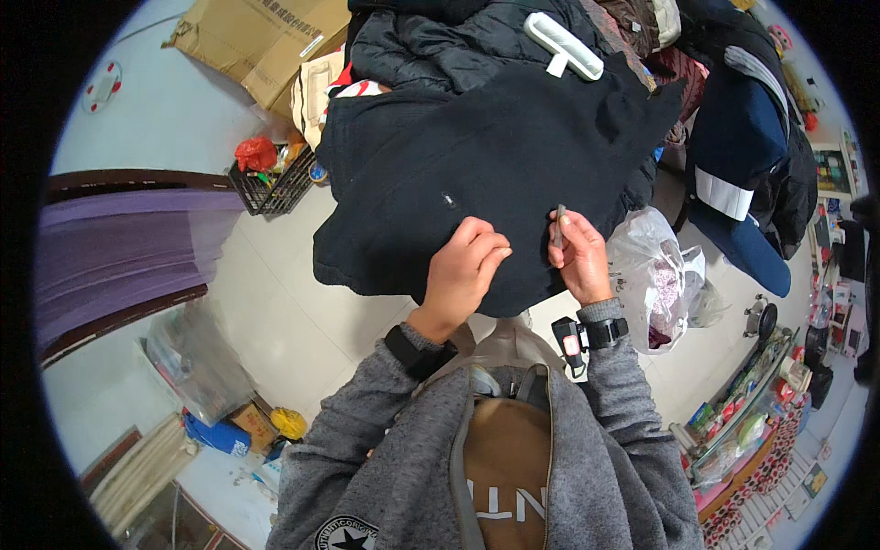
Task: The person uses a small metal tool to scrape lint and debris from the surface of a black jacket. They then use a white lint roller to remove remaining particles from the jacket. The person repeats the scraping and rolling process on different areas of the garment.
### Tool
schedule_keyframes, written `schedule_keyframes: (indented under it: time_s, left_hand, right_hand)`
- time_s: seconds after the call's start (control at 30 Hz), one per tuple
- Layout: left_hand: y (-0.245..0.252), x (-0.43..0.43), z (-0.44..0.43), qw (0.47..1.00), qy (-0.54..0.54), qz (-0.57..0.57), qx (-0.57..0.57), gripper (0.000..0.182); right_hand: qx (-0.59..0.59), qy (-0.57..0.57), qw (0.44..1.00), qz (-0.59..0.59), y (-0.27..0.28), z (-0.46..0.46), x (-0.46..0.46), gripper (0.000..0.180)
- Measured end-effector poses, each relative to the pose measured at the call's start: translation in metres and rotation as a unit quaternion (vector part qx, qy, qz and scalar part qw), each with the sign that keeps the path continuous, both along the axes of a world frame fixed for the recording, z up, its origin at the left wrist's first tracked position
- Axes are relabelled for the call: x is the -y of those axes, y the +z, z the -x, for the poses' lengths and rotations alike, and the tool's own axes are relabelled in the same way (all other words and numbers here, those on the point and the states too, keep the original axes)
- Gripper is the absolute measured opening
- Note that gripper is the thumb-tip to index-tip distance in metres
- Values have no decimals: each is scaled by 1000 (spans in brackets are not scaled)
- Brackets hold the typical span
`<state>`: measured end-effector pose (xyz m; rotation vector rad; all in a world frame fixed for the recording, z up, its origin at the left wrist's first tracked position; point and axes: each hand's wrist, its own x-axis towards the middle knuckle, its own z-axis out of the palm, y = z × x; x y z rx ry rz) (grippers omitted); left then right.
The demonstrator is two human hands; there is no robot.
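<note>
Before me is spread a black cloth garment (385, 158), draped over a heap of clothes. My right hand (583, 258) grips a slim greyish tool (560, 223) upright between thumb and fingers, above the cloth's right part. What kind of tool it is, I cannot tell. My left hand (460, 271) is over the cloth's near part with its fingers curled in and thumb against forefinger; nothing shows in it. A small whitish spot (449, 200) marks the cloth just beyond the left knuckles. A white T-shaped brush-like item (564, 47) lies at the far edge.
A black puffer jacket (412, 48) lies behind the cloth, beside a cardboard box (268, 41). At the left stands a black plastic basket (275, 185). Near my right wrist is a clear plastic bag (643, 275); a dark blue padded chair (735, 137) is beyond it.
</note>
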<state>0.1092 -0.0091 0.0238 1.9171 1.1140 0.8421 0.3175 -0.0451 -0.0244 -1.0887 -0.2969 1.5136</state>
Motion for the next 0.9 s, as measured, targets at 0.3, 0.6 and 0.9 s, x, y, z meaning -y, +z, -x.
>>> schedule_keyframes:
  time_s: [0.3,0.6,0.9]
  left_hand:
    - [-27,-9,-39,972,-4,-120,-201,10]
    - [-24,-27,-41,988,28,-124,-86,11]
    - [24,-25,71,935,206,223,182,32]
  right_hand:
    - [-112,59,992,-29,-22,-23,-4,22]
    - [-166,106,980,-29,-32,-38,-15,23]
    - [-94,96,991,-12,-20,-65,0,21]
